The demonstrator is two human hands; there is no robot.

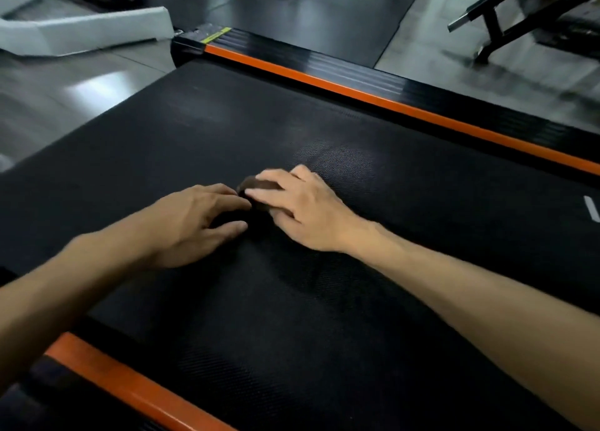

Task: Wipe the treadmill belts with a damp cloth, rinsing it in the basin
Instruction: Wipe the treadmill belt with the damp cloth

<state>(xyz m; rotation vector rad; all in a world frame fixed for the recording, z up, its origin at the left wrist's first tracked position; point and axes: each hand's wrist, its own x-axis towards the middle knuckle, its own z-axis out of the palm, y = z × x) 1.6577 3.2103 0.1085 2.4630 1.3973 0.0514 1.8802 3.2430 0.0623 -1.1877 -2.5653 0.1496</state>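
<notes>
While both bare forearms reach forward over the treadmill belt (324,301), the two hands meet near its middle around a small dark brown cloth (256,184). The right hand (305,210) lies on top of the cloth, its fingers (259,194) extended and slightly spread, pressing the wad flat against the belt; the index finger crosses the cloth's near edge and the thumb sits on the belt beneath. Only a bunched corner of the cloth shows beyond those fingers, on the far side of them; the rest is hidden under the palm. The left hand (191,223) rests just beside it, its fingertips (242,203) touching or almost touching the cloth's left edge, and I cannot tell which. Its fingers are loosely extended and a little apart, the thumb stretched along the belt nearer the body, with a dark gap between thumb and fingers. Beyond the fingertips the black textured belt runs to an orange side rail (389,103), and a second orange rail (130,388) lies behind the wrists, near the body. Farther past the far rail, a grey floor (454,57), a white angled casing (81,34) and a black bench frame (493,18) appear blurred.
</notes>
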